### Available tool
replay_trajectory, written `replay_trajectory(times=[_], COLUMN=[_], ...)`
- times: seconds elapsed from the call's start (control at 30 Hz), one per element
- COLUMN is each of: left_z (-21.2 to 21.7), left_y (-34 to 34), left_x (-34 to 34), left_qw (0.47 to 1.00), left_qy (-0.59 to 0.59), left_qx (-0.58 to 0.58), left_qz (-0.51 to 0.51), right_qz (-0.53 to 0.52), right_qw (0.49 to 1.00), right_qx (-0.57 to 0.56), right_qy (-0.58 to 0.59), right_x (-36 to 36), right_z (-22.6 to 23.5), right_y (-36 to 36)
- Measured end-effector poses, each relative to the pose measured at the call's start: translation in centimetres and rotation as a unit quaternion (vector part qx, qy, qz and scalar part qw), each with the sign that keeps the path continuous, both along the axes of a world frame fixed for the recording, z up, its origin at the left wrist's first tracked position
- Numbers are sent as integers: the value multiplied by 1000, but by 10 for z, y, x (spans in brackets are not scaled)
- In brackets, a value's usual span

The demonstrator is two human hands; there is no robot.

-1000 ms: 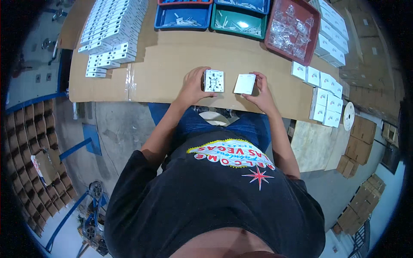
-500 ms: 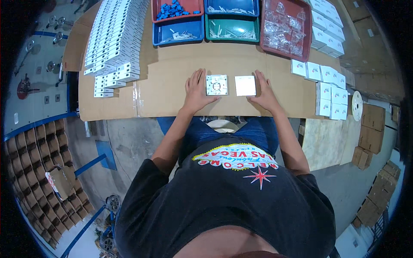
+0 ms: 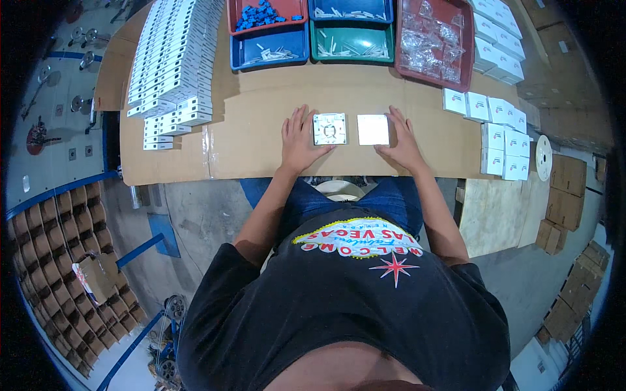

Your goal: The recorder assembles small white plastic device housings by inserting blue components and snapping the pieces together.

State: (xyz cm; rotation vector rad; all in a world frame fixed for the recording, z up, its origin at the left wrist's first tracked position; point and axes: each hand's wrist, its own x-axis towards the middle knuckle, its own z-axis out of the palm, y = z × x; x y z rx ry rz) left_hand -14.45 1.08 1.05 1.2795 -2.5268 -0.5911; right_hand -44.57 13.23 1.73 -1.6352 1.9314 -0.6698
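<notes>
Two square white pieces sit side by side near the front edge of the cardboard-covered desk (image 3: 254, 130), a narrow strip of brown between them, and both bare hands are right there at their outer sides. On the left it's the square plate with fittings (image 3: 330, 129), its detailed face up, lying flat; on the right, the plain white square (image 3: 373, 130), smooth and bright under the light. Look at the left hand (image 3: 301, 140): fingers spread and open, the long ones up along the plate's left side, the thumb slanting in just below its lower edge. Over to the right hand (image 3: 403, 143), almost a mirror of that, fingers open by the plain square's right side, thumb near its lower corner; whether either hand actually presses on its piece, one cannot tell. Beyond them, a row of trays: the red tray (image 3: 292, 6) carrying small blue parts (image 3: 259, 15), the blue tray (image 3: 244, 57) just below it, the green tray (image 3: 352, 60) beside that with slim white pieces, and the dark red tray (image 3: 462, 79) loaded with clear bags (image 3: 430, 49). Far left, tall stacks of white boxes (image 3: 173, 58) climb high; off to the right, small white cartons (image 3: 501, 140) stand grouped near the desk's edge.
</notes>
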Motion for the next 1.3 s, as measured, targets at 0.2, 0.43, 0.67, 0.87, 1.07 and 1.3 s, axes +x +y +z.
replay_trajectory(times=[0.2,0.43,0.67,0.87,1.07,1.3], left_z=[15,-9,-1,-7,-5,-5], left_y=[0,22,22,18,21,22], left_x=[-2,17,13,10,12,12], left_qw=[997,989,993,991,991,992], left_qy=[81,137,100,112,107,99], left_qx=[4,-54,-51,-64,-52,-52], left_qz=[-13,24,32,40,54,56], right_qz=[-24,-138,-302,-401,-391,-446], right_qw=[1000,965,937,884,907,885], right_qx=[6,-73,-175,-178,-41,-92], right_qy=[8,-211,-2,159,154,100], right_x=[-6,-36,-140,-213,-218,-229], right_z=[15,9,11,17,25,6], right_y=[-4,-25,-89,-134,-150,-160])
